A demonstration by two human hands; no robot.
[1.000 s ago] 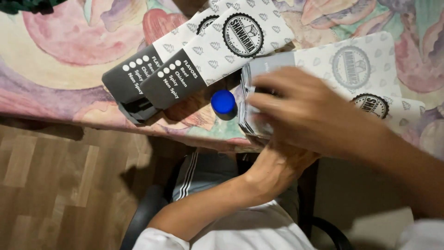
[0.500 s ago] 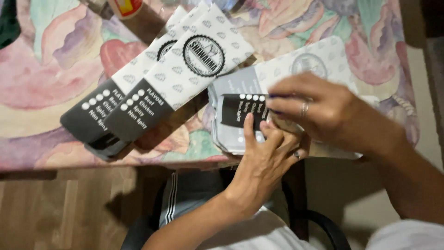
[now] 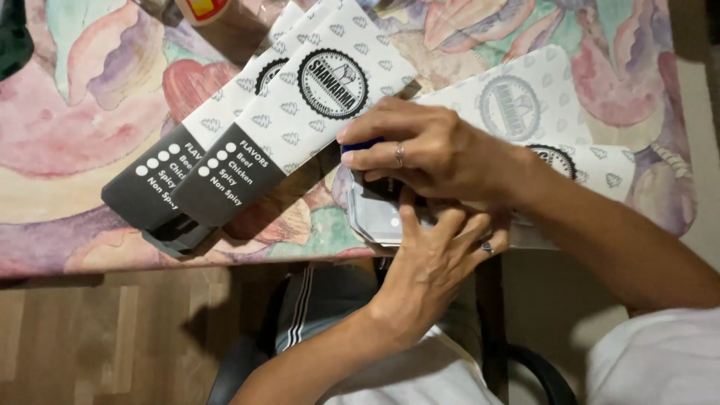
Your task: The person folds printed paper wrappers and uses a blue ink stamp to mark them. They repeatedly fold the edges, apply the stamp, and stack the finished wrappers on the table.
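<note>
Both hands (image 3: pixel 435 187) clasp a grey sleeve (image 3: pixel 371 214), seemingly hiding its blue cap (image 3: pixel 358 145)

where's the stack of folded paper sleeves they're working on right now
In the head view it sits right of centre at the table's near edge, pressed between the left hand and right hand, right of the two flat printed sleeves.

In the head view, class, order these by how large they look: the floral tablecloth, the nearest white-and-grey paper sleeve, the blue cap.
1. Floral tablecloth, largest.
2. White-and-grey paper sleeve.
3. Blue cap, smallest; the right hand hides most of it.
</note>
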